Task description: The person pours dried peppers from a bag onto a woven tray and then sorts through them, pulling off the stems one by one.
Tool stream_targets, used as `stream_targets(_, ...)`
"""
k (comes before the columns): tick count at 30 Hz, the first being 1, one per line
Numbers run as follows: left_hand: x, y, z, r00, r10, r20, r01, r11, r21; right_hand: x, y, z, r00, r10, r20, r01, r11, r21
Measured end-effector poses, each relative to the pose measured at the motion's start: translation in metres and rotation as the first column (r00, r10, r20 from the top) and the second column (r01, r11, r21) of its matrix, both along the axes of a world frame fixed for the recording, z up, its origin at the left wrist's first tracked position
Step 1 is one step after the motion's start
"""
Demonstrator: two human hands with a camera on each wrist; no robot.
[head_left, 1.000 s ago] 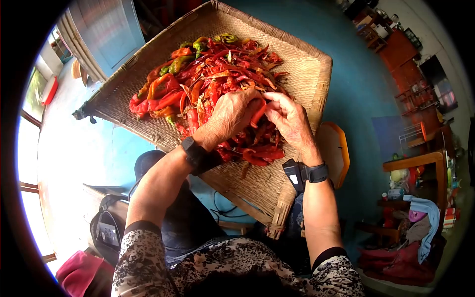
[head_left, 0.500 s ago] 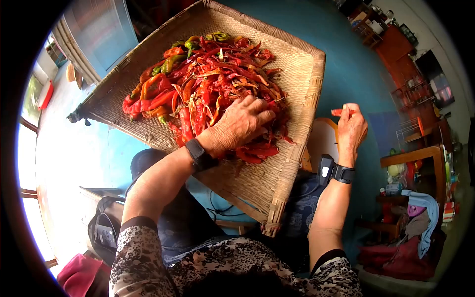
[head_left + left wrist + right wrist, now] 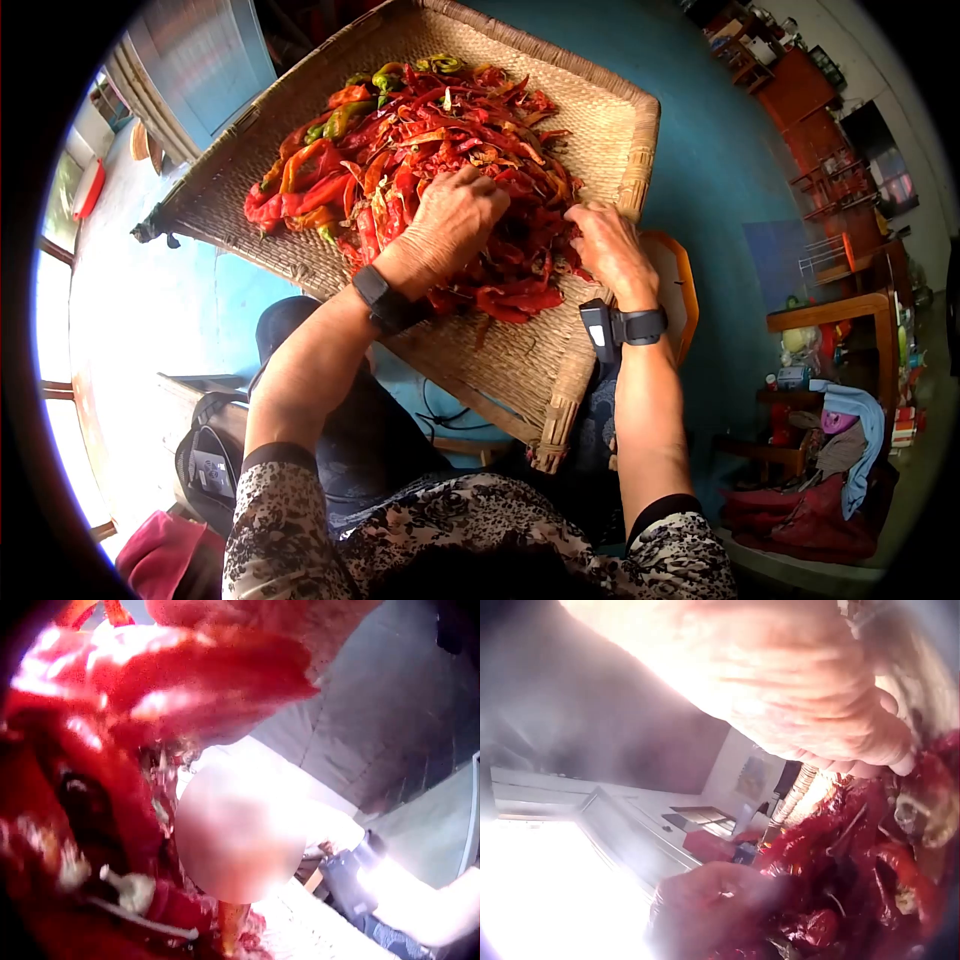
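Left hand (image 3: 452, 218) lay over red peppers (image 3: 415, 140) in woven basket (image 3: 602, 135); right hand (image 3: 613, 255) touched their four-o'clock edge. Could not tell whether either hand's fingers gripped any.

The heaped peppers (image 3: 505, 150) are mostly deep, glossy red, with orange streaks among them and yellow-green ones toward the far left edge. Close up in the left wrist view they are scarlet, though the white patches there are probably glare. Pale straw-tan, in a fine woven texture, is the basket (image 3: 615, 120), its rim browner. The shirt sleeves (image 3: 280, 520) carry a black floral print on cream and end in plain black cuffs (image 3: 280, 455); the wristbands (image 3: 643, 325) are black. The floor (image 3: 710, 190) is teal blue, the door (image 3: 200, 70) paler blue. At right hang a light-blue cloth (image 3: 858, 430) and a maroon cloth (image 3: 800, 520); at lower left, a crimson-pink cloth (image 3: 160, 550).
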State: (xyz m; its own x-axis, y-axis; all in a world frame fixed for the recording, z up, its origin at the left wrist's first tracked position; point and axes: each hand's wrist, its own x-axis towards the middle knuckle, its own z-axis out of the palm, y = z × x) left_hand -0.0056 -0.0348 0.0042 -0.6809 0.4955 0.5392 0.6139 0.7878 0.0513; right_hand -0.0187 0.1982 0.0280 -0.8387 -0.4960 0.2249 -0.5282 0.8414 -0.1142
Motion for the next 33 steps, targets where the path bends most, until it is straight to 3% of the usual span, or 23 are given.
stream_targets(2,-0.004,-0.011,0.002,0.996,0.028,0.088,-0.039,0.990,0.133,-0.003,-0.013,0.003,0.969,-0.130,0.208,0.102,0.985,0.137)
stream_targets(3,-0.001,-0.016,0.010,0.992,-0.018,0.126,-0.017,0.962,0.272,-0.003,-0.015,0.001,0.982,-0.090,0.167,0.071,0.991,0.114)
stream_targets(4,0.000,-0.019,0.016,0.992,-0.012,0.128,-0.024,0.962,0.272,-0.002,-0.017,0.000,0.982,-0.083,0.169,0.064,0.991,0.115)
stream_targets(6,0.001,-0.024,0.027,0.969,-0.051,0.241,-0.061,0.897,0.437,0.000,-0.019,0.004,0.976,-0.131,0.175,0.099,0.979,0.181)
stream_targets(10,0.003,-0.026,0.029,0.960,-0.086,0.265,-0.073,0.840,0.538,-0.004,-0.005,-0.015,0.999,0.032,-0.004,-0.031,0.994,0.100)
stream_targets(14,0.002,-0.026,0.032,0.955,-0.100,0.278,-0.080,0.818,0.570,0.003,-0.007,-0.008,0.993,-0.073,0.097,0.057,0.985,0.165)
stream_targets(16,0.000,-0.023,0.030,0.960,-0.101,0.260,-0.069,0.817,0.572,0.008,-0.003,-0.008,0.999,-0.033,0.010,0.032,0.999,0.009)
stream_targets(17,-0.001,-0.022,0.029,0.965,-0.101,0.241,-0.058,0.816,0.575,0.011,0.002,-0.002,0.999,-0.035,0.009,0.035,0.999,0.009)
stream_targets(19,0.000,-0.016,0.029,0.966,-0.116,0.230,-0.043,0.808,0.587,0.021,0.000,0.025,0.905,-0.040,0.424,0.168,0.948,-0.269)
stream_targets(22,-0.003,-0.009,0.024,0.973,-0.120,0.199,-0.014,0.822,0.569,0.017,0.016,0.025,0.947,0.003,0.321,0.110,0.936,-0.335)
stream_targets(23,-0.005,-0.006,0.021,0.978,-0.116,0.173,0.004,0.842,0.540,0.013,0.024,0.017,0.986,0.068,0.150,-0.004,0.920,-0.392)
stream_targets(24,-0.007,-0.002,0.018,0.976,-0.126,0.176,0.011,0.842,0.539,0.015,0.027,0.020,0.987,0.059,0.152,0.006,0.919,-0.394)
stream_targets(26,-0.011,0.002,0.012,0.978,-0.193,0.082,0.117,0.825,0.552,0.016,0.030,0.028,0.938,0.094,0.332,0.148,0.760,-0.633)
stream_targets(32,-0.006,0.007,0.010,0.974,-0.201,0.109,0.123,0.864,0.488,0.014,0.046,0.030,0.945,0.138,0.297,0.128,0.679,-0.723)
stream_targets(33,-0.005,0.007,0.012,0.972,-0.211,0.100,0.136,0.859,0.494,0.013,0.050,0.030,0.970,0.073,0.231,0.120,0.683,-0.720)
